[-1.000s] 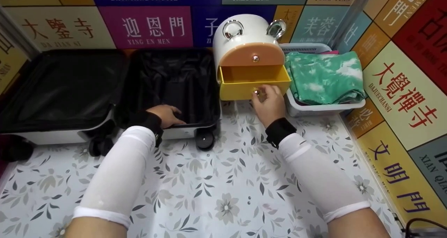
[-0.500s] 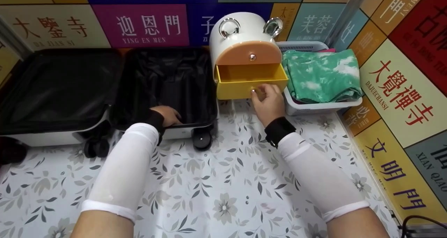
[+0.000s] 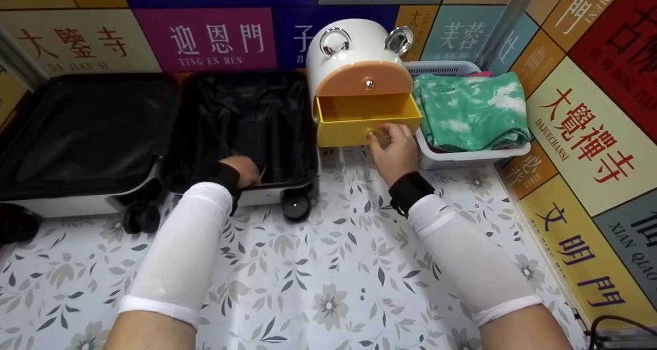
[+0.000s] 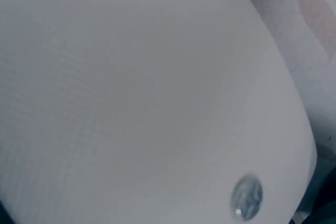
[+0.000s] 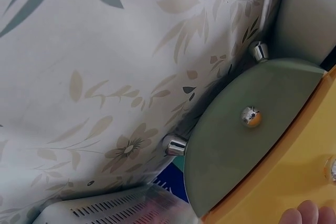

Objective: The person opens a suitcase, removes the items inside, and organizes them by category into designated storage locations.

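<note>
In the head view my left hand point(image 3: 247, 171) reaches over the front rim of the open suitcase point(image 3: 250, 202) into its black-lined half. Its fingertips are hidden, and a thin pale edge shows beside them, too small to identify. The left wrist view shows only a pale, smooth shell with a round metal stud point(image 4: 247, 198). My right hand point(image 3: 396, 152) has its thumb and fingers curled at the knob point(image 3: 370, 133) of the pulled-out yellow drawer point(image 3: 344, 133). In the right wrist view a few fingertips point(image 5: 308, 212) show beside that drawer front. The drawer belongs to a white desktop cabinet point(image 3: 344, 42).
A light grey basket point(image 3: 462, 158) with a folded green tie-dye cloth point(image 3: 472, 111) stands right of the cabinet. The suitcase's other half point(image 3: 92, 129) lies at the left. Lettered panels point(image 3: 210, 37) close off the back and right. Floral covering point(image 3: 328, 268) lies beneath everything.
The left hand's fingers have bent down into the suitcase and dropped from sight. The right hand stays at the knob with the drawer pulled out. The head view has shifted slightly.
</note>
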